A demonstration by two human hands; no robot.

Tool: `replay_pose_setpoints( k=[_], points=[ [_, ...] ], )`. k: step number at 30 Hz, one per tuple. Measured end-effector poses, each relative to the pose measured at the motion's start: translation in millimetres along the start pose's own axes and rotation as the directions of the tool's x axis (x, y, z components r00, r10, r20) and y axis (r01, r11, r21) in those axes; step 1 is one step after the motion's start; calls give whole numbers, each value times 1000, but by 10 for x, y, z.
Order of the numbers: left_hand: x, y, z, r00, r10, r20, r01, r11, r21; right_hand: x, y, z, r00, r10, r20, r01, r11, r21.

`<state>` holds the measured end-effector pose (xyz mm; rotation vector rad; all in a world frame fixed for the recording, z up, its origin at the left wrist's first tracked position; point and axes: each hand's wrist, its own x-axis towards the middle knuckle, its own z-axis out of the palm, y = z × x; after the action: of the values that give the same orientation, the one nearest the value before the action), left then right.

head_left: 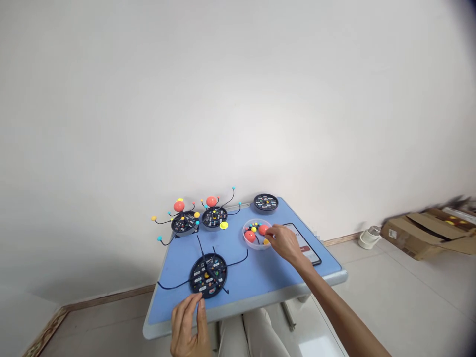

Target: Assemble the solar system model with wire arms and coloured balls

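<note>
Hands apart — neither visibly clamped on anything | right hand (284, 244): reaching over the rim of a clear round tub (257, 221) holding red balls (250, 236) and coloured beads (254, 229); grip cannot be told | left hand (188, 325): open, just below a black disc model (208, 275), front-left of the tub on the blue desk (174, 270)

**Nothing I can read**
The white labels (204, 273) on the black disc (215, 282), the tablet screen (303, 243) and the sticker (392, 233) on the cardboard box (412, 235) are too small or blurred.
</note>
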<state>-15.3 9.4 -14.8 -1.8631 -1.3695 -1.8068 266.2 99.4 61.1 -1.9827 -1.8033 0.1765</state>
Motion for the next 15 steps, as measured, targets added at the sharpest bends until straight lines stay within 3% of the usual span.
replay_pose_setpoints(
  k=[3, 6, 11, 15],
  points=[
    [-213, 136, 9, 1000, 29, 5, -29, 997, -65, 263, -99, 147, 991, 13, 137, 4, 993, -122],
    [-416, 212, 35, 999, -52, 17, 53, 992, -117, 404, -190, 332, 976, 27, 217, 20, 977, -213],
    [-587, 275, 44, 978, -198, 71, 206, 970, -130, 432, -232, 485, 969, 41, 243, 30, 959, -282],
    [-631, 314, 65, 967, -226, 115, 242, 958, -152, 417, -211, 396, 974, 101, 203, -43, 961, -272]
  ],
)
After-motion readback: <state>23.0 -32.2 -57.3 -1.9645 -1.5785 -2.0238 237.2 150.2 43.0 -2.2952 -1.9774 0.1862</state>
